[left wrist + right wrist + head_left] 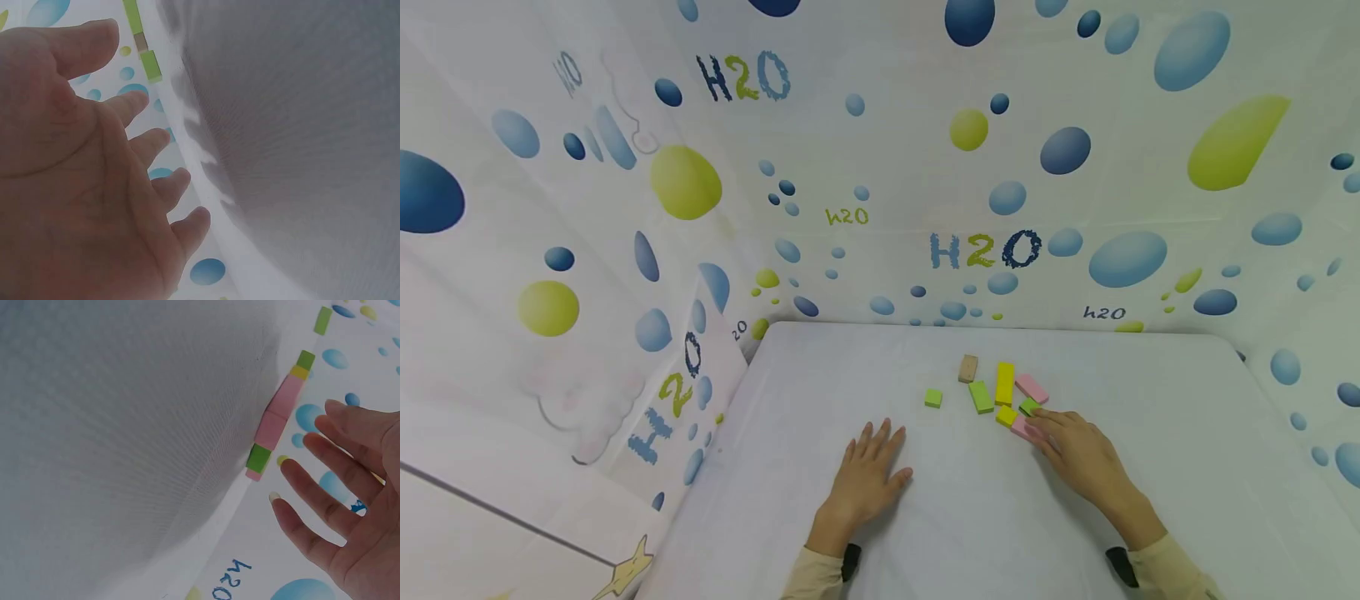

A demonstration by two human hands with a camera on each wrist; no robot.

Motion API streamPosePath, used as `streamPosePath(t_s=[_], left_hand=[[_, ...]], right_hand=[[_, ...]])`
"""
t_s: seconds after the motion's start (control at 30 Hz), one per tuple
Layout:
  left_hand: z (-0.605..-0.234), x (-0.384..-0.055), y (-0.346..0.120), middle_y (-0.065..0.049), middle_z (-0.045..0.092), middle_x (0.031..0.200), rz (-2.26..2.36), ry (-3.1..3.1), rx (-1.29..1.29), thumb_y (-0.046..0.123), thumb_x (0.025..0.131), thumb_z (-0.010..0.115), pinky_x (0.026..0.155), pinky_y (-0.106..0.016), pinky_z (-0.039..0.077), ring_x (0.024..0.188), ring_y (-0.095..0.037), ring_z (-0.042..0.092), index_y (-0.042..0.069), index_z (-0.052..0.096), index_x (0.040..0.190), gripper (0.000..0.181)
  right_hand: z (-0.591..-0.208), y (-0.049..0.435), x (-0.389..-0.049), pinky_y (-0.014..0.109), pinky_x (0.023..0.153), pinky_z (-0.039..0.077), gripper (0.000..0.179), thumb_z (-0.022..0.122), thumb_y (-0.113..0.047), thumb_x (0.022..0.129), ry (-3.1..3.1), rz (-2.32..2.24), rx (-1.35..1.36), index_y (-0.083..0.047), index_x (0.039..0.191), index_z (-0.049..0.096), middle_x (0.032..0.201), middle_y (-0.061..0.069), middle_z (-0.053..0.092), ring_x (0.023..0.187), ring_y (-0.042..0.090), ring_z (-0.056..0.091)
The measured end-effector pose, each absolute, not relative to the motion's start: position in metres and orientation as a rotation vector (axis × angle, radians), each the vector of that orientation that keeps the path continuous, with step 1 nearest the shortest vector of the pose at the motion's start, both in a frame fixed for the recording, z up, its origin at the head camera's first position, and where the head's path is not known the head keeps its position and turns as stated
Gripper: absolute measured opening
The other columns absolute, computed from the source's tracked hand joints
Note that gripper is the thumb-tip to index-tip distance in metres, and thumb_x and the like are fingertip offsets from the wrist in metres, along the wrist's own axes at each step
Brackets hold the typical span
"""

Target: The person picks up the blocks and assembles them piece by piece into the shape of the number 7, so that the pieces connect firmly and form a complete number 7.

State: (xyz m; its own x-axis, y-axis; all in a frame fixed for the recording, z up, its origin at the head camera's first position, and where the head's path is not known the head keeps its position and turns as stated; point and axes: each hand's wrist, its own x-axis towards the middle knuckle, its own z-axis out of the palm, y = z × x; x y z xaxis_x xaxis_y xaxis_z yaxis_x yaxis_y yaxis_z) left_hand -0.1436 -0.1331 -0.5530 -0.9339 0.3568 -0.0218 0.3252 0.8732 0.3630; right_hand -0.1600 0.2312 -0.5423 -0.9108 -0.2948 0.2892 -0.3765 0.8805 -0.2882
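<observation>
My right hand [1078, 454] reaches over the near side of a loose group of small blocks, its fingertips overlapping a pink block [1020, 427] and a dark-sided green block [1029, 406] in the head view. Seen from the right wrist, the fingers [303, 481] are loosely spread with nothing between them. A small yellow block [1006, 416] touches that pink one. Behind lie a long yellow block [1005, 383], another pink block [1032, 388] and a green block [981, 397]. My left hand [867, 479] is palm down with fingers spread, below a small green cube [933, 398].
A tan wooden block [967, 368] lies at the back of the group. The white table [760, 475] meets a patterned sheet [887, 150] behind it, and the same sheeting hangs along the left side.
</observation>
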Motion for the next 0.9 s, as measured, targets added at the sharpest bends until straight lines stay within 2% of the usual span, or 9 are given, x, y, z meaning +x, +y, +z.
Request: streamPosePath(t_s=[0.3, 0.67, 0.9], left_hand=[[-0.5504, -0.1378, -0.1300, -0.016, 0.030, 0.169, 0.527, 2.944, 0.544, 0.042, 0.106, 0.056, 0.121, -0.065, 0.022, 0.156, -0.045, 0.022, 0.012, 0.041, 0.160, 0.064], [-0.5525, -0.1347, -0.1285, -0.013, 0.032, 0.169, 0.462, 2.941, 0.534, 0.035, 0.104, 0.059, 0.122, -0.063, 0.023, 0.156, -0.043, 0.023, 0.013, 0.043, 0.160, 0.062], [-0.5531, -0.1363, -0.1283, -0.013, 0.034, 0.168, 0.387, 2.954, 0.540, 0.035, 0.103, 0.062, 0.121, -0.061, 0.026, 0.155, -0.041, 0.026, 0.014, 0.045, 0.159, 0.062]], right_hand=[[-0.5431, 0.2303, -0.1614, 0.056, 0.091, 0.055, 0.036, 0.083, -0.011, 0.089, -2.782, 0.499, 0.539, -0.008, 0.125, 0.076, 0.123, 0.009, 0.074, 0.111, 0.034, 0.069], [-0.5450, 0.2298, -0.1646, 0.054, 0.092, 0.056, 0.030, 0.083, -0.009, 0.088, -2.765, 0.492, 0.541, -0.007, 0.117, 0.079, 0.114, 0.009, 0.077, 0.101, 0.031, 0.070], [-0.5460, 0.2283, -0.1664, 0.051, 0.086, 0.058, 0.024, 0.084, -0.009, 0.087, -2.792, 0.488, 0.527, -0.008, 0.111, 0.080, 0.109, 0.009, 0.077, 0.097, 0.030, 0.069]])
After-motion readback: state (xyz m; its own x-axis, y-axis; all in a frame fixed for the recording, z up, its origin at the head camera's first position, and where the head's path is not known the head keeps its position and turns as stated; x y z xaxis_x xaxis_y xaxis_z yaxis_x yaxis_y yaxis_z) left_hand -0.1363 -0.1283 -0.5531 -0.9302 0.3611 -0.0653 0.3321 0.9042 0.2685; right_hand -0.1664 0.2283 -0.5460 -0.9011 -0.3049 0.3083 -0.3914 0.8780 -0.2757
